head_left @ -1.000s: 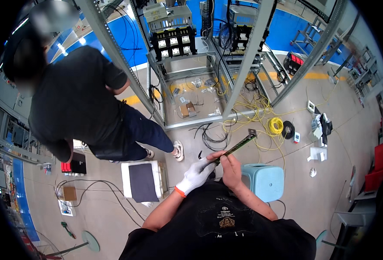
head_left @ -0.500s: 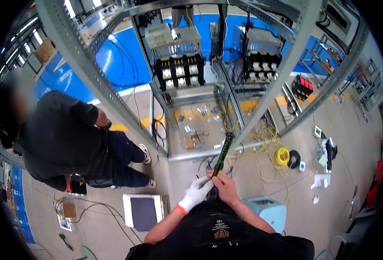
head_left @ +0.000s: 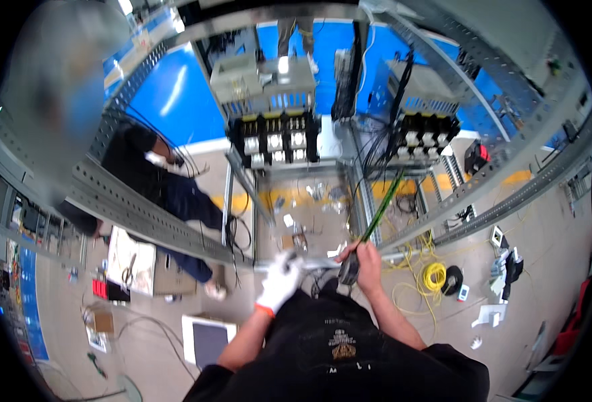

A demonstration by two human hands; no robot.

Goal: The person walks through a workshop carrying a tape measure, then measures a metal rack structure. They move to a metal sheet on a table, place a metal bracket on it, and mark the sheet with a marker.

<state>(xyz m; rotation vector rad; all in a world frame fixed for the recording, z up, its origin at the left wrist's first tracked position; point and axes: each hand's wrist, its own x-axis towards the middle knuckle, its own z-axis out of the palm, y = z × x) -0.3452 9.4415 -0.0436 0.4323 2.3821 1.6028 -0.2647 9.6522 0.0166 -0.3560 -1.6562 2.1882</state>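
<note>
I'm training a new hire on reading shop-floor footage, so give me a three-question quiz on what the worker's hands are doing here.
1. True or false: the left hand wears a white glove.
2. The right hand grips: A) a yellow wire coil, B) a green-black cable bundle, C) a tablet?
3. Fill in: the yellow wire coil lies on the ____.

Key: 1 true; 2 B; 3 floor.
</note>
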